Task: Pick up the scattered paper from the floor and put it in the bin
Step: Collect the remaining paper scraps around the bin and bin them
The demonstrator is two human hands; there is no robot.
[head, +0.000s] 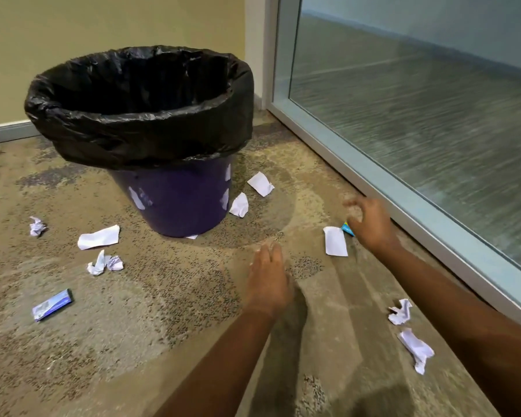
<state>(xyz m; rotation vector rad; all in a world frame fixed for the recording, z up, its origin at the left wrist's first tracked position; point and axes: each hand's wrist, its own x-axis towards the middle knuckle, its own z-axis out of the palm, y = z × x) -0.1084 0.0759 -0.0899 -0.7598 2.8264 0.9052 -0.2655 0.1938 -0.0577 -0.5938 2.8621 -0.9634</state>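
Our empty right hand [370, 224] spreads its fingers by the paper [335, 241] near the floor's [163, 296] right edge, ready to grab it for the bin [178, 203], and our left hand [268, 278] is loose and empty.

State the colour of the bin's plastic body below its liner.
The bin body is dark purple, clearest in the head view; the liner is black.

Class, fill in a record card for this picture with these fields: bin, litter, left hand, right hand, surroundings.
bin: purple, black liner over the rim, stands on the carpet; inside too dark to see
litter: white paper pieces scattered around the bin, some flat, some crumpled; blue wrapper on the left
left hand: fingers straight, holds nothing
right hand: fingers curled beside a small blue scrap and a flat white sheet; contact unclear
surroundings: glass panel on the right
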